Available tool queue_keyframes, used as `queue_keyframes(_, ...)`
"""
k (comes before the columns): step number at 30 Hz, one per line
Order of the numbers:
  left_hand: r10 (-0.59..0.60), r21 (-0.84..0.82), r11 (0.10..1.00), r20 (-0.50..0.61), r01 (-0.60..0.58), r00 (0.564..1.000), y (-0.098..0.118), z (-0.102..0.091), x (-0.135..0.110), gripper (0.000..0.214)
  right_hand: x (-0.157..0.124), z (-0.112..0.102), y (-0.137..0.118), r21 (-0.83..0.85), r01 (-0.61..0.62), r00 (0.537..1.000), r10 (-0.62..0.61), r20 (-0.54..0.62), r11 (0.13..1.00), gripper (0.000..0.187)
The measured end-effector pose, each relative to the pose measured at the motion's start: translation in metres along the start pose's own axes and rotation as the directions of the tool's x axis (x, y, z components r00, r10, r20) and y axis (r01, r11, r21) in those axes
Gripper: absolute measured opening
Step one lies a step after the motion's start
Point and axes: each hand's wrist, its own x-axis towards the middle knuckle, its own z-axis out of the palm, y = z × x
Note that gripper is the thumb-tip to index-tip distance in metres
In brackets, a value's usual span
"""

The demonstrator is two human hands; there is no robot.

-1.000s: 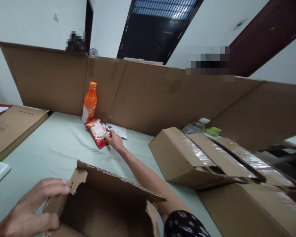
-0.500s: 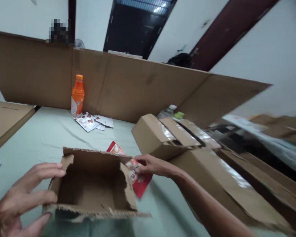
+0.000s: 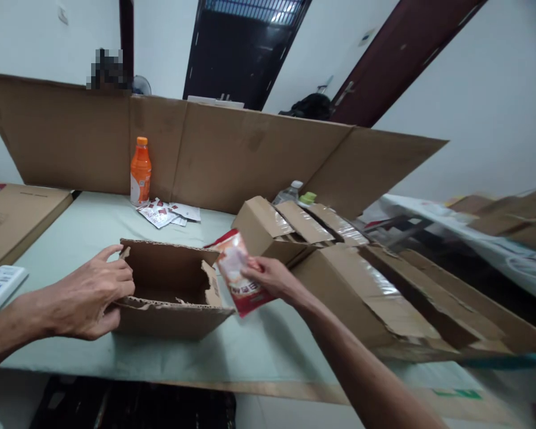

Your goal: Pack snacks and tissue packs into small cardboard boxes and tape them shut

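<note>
A small cardboard box (image 3: 174, 322) with torn, open top edges sits near the front of the green-covered table. My left hand (image 3: 93, 292) has its fingers curled over the left wall of this box. In my right hand (image 3: 268, 277) is a red and white packet (image 3: 239, 268), pinched between thumb and fingers. The packet hangs just beyond the box's right wall, outside it and tilted. Only part of the box's inside shows, in shadow.
An orange bottle (image 3: 140, 171) stands at the back beside silver sachets (image 3: 161, 213). Taped cardboard boxes (image 3: 339, 286) fill the right, with bottle caps behind them. A large cardboard panel (image 3: 232, 155) borders the back. A flat carton (image 3: 22, 220) and white object (image 3: 2, 289) lie left.
My left hand has closed over the box's left wall from a wider grasp. The packet in my right hand has come up, showing more of its front. The view has shifted.
</note>
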Motion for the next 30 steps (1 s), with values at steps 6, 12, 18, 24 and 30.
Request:
queue_keyframes(6, 0.002, 0.059, 0.998, 0.009, -0.002, 1.0, 0.0, 0.006, -0.005, 0.011, -0.046, -0.031, -0.085, 0.086, 0.54, 0.649, -0.349, -0.676, 0.837, 0.038)
queue_keyframes(12, -0.02, 0.135, 0.991, -0.03, 0.024, 0.999, 0.001, 0.012, -0.007, 0.01, -0.052, 0.037, -0.163, 0.029, 0.647, 0.734, -0.613, -0.291, 0.762, 0.022)
queue_keyframes(18, -0.039, 0.264, 0.963, -0.042, 0.049, 0.998, -0.002, 0.018, -0.017, 0.01, -0.059, 0.047, -0.192, -0.698, 0.514, 0.851, -0.397, 0.342, 0.5, 0.004)
queue_keyframes(24, -0.073, 0.151, 0.985, -0.084, 0.085, 0.994, 0.002, 0.015, -0.021, 0.006, -0.054, 0.08, -0.197, -0.675, 0.635, 0.768, -0.212, 0.604, 0.376, 0.017)
queue_keyframes(30, -0.054, -0.012, 0.998, 0.003, 0.054, 0.999, 0.014, -0.005, -0.003, 0.023, -0.043, 0.102, -0.189, -0.572, 0.708, 0.677, -0.171, 0.715, 0.414, 0.021)
